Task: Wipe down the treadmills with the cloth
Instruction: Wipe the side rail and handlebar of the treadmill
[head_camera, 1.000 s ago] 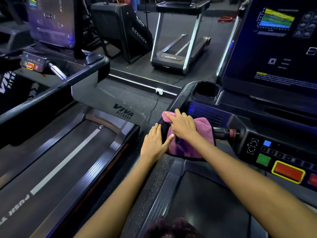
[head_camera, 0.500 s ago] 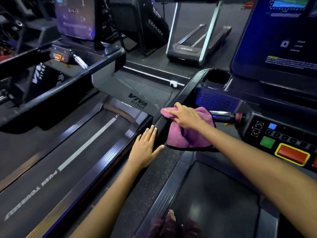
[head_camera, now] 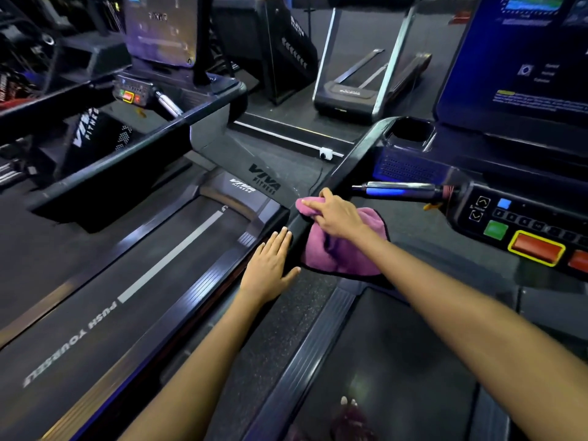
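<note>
The right hand presses the pink cloth onto the black side rail of the right treadmill, its fingers bent over the bunched far-left end of the cloth. The left hand lies flat with straight fingers against the same rail, just left of the cloth. A chrome grip bar sticks out from the console at the right, with 1 green button.

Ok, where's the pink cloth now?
Head view, centre-right: the pink microfibre cloth drapes over the black treadmill handrail, under the right hand, beside the left hand.
</note>
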